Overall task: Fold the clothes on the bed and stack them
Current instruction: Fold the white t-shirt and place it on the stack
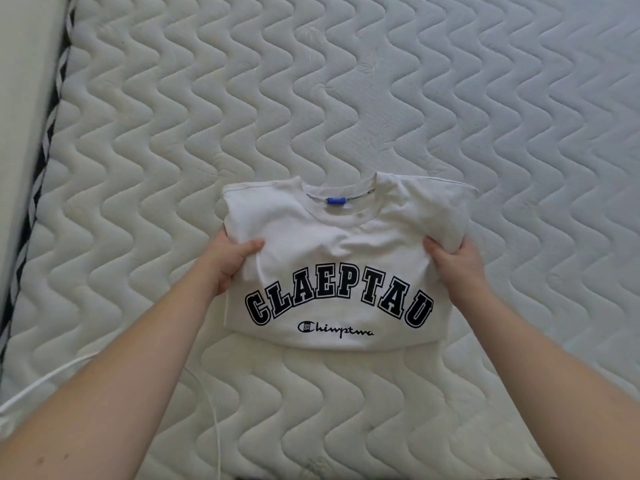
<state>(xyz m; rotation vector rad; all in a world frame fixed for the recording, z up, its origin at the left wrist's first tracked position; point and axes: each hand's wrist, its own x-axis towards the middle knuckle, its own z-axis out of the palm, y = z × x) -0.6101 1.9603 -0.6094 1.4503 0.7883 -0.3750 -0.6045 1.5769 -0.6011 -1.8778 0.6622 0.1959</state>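
A folded white T-shirt (341, 258) lies front-up on the quilted bed (346, 81), collar pointing away from the person, dark arched lettering facing up. The left hand (227, 259) grips the shirt's left edge, thumb on top of the fabric, fingers tucked beneath. The right hand (457, 263) grips the opposite edge the same way. Between both hands the cloth is bunched. A white cord (211, 410) runs near the left forearm.
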